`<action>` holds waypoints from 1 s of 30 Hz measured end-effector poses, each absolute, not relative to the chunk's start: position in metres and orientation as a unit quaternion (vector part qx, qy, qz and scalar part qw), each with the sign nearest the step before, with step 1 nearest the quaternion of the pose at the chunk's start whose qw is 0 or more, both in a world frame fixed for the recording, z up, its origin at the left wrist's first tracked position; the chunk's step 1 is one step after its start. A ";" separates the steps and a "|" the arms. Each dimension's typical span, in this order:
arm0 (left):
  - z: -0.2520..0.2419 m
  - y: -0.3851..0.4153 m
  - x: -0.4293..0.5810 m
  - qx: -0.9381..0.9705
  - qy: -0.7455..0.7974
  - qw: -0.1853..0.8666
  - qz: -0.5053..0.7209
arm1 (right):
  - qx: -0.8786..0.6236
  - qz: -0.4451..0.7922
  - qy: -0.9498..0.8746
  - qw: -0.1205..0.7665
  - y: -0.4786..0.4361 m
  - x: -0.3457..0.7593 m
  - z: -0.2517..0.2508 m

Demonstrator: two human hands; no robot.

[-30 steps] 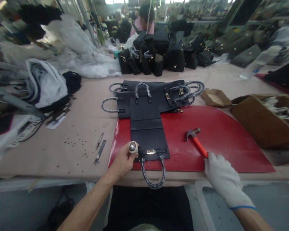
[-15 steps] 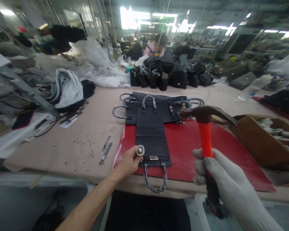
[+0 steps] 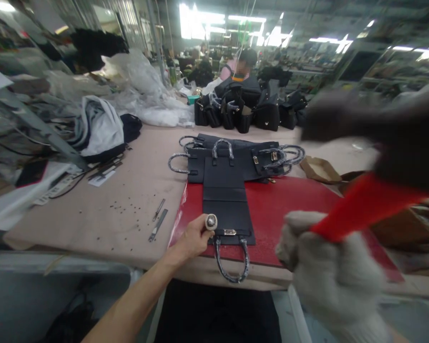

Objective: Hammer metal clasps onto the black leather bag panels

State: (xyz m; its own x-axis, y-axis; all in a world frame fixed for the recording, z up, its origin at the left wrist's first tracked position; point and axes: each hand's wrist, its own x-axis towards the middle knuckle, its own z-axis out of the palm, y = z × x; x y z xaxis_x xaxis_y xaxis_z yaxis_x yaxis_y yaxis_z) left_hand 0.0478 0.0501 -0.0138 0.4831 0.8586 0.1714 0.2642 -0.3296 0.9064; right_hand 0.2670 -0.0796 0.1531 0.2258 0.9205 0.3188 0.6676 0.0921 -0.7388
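My bare left hand (image 3: 195,238) is closed around an upright hand punch (image 3: 211,221), seen nearly end-on with a round metal top and a pale wrapping. Its lower end is hidden. It stands at the left edge of a black bag panel (image 3: 223,193), beside the metal clasp (image 3: 229,232). The panel has a plastic-wrapped handle (image 3: 232,278) at its near end and another at its far end. My gloved right hand (image 3: 329,271) grips a hammer (image 3: 364,205) by its red and black handle, raised and tilted right. The hammer head is smeared by motion.
A red mat (image 3: 271,209) lies under the panel. More black bag panels (image 3: 196,164) are stacked behind it. Finished black bags (image 3: 266,114) stand farther back, near a person (image 3: 241,66). Two slim metal tools (image 3: 159,224) and dark scraps lie left; a cardboard box (image 3: 403,233) is right.
My right hand has lifted and turned the hammer, its head swinging up and to the right, closer to the camera. The left hand and the punch stay at the panel.
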 end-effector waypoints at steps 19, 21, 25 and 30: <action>-0.012 0.047 0.046 0.757 0.388 0.406 0.333 | -0.799 -0.067 -0.596 0.050 -0.081 0.373 0.025; -0.013 0.047 0.045 0.761 0.395 0.397 0.327 | -0.784 -0.064 -0.607 0.115 -0.078 0.359 0.021; -0.020 0.044 0.043 0.771 0.397 0.383 0.320 | -0.756 0.020 -0.630 0.178 -0.072 0.310 0.012; -0.031 0.034 0.037 0.809 0.328 0.324 0.364 | -0.776 0.024 -0.603 0.183 -0.074 0.274 -0.006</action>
